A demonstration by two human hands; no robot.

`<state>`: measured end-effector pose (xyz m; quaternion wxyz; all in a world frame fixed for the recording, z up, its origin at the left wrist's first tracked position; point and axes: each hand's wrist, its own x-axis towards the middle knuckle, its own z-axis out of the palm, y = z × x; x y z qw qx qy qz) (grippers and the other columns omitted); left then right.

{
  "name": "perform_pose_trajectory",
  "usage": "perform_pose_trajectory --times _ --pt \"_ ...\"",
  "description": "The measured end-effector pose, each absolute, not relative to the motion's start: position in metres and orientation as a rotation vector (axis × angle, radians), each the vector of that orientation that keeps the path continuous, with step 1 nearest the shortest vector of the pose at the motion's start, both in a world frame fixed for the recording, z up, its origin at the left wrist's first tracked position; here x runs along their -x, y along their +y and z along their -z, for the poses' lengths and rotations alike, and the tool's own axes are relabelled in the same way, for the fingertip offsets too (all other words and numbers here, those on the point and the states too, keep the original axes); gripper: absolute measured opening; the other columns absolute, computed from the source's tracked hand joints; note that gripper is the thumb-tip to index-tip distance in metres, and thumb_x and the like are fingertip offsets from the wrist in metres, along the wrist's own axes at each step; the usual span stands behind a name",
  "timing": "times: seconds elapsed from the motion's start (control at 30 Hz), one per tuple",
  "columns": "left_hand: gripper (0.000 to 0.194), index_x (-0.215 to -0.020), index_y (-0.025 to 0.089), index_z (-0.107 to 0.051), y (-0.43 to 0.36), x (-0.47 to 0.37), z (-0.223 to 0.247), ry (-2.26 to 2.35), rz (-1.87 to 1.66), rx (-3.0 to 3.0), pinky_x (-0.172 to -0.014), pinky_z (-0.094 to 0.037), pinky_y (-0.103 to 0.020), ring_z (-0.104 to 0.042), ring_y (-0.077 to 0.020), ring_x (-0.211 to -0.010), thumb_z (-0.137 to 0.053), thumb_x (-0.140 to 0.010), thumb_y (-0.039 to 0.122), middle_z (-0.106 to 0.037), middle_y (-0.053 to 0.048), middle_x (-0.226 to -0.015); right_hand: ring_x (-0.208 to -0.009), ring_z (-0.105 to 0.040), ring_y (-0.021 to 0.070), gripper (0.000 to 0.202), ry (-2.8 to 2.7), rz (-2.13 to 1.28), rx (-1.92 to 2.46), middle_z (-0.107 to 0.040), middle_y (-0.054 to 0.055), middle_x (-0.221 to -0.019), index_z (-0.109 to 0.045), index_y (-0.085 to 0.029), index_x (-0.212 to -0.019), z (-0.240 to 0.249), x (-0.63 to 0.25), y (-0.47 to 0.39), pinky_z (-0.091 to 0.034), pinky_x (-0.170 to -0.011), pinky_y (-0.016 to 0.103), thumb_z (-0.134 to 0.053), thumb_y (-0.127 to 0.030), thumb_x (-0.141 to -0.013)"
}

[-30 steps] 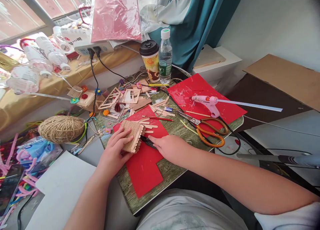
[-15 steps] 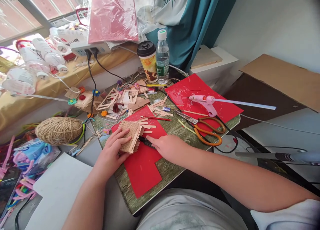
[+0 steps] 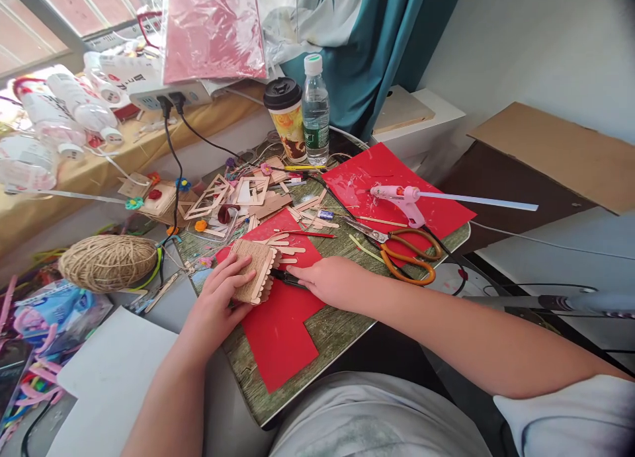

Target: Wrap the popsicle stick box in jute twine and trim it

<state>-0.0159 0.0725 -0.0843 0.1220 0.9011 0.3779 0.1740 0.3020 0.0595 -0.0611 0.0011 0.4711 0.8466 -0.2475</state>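
Note:
My left hand [image 3: 223, 291] grips a small box [image 3: 254, 266] wrapped in twine, with a scalloped edge of craft sticks facing right. My right hand [image 3: 322, 280] is closed around a black tool [image 3: 288, 279], whose tip is at the stick edge of the box; its exact kind is hard to make out. Beneath both hands lies a red sheet [image 3: 280, 348]. Loose craft sticks [image 3: 292, 250] and a red pencil [image 3: 315, 234] rest just beyond the box.
Scissors [image 3: 407, 255] with orange handles and a pink glue gun [image 3: 404, 199] lie to the right, partly over another red sheet [image 3: 446, 212]. A bottle [image 3: 316, 113] and a cup [image 3: 288, 123] stand behind. Twine [image 3: 106, 262] sits at left.
The view has shifted slightly, so most things appear a little further left. Both hands keep their holds on the box and the black tool.

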Motion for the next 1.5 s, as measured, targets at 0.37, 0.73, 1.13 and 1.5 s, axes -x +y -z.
perform_pose_trajectory --times 0.37,0.73,1.13,1.5 --pt "0.050 -0.143 0.029 -0.053 0.071 0.011 0.083 1.145 -0.520 -2.619 -0.124 -0.041 -0.068 -0.038 -0.0356 -0.160 -0.072 -0.097 0.022 -0.055 -0.015 -0.160 -0.087 -0.076 0.0261 0.047 2.605 0.833 -1.512 -0.083 0.009 -0.106 -0.055 -0.036 -0.158 0.061 -0.304 0.058 -0.050 -0.075 0.031 -0.044 -0.036 -0.113" --pt "0.052 -0.143 0.029 -0.056 0.070 0.013 0.084 1.144 -0.534 -2.598 -0.124 -0.042 -0.066 -0.038 -0.0356 -0.160 -0.073 -0.094 0.021 -0.055 -0.014 -0.161 -0.083 -0.077 0.0265 0.047 2.652 0.746 -1.488 -0.083 0.010 -0.100 -0.055 -0.033 -0.158 0.062 -0.301 0.055 -0.046 -0.068 0.031 -0.041 -0.036 -0.113" --pt "0.049 -0.141 0.029 -0.055 0.071 0.012 0.085 1.158 -0.532 -2.603 -0.124 -0.041 -0.067 -0.038 -0.0356 -0.160 -0.073 -0.096 0.024 -0.056 -0.014 -0.161 -0.081 -0.077 0.0252 0.046 2.677 0.777 -1.506 -0.083 0.008 -0.098 -0.056 -0.032 -0.156 0.068 -0.302 0.051 -0.044 -0.066 0.029 -0.043 -0.036 -0.113" --pt "0.046 -0.141 0.027 -0.055 0.070 0.010 0.084 1.156 -0.524 -2.615 -0.125 -0.041 -0.066 -0.039 -0.0355 -0.160 -0.071 -0.098 0.026 -0.055 -0.015 -0.160 -0.083 -0.077 0.0256 0.048 2.676 0.754 -1.471 -0.084 0.010 -0.102 -0.054 -0.030 -0.159 0.065 -0.305 0.049 -0.043 -0.066 0.029 -0.044 -0.034 -0.113"
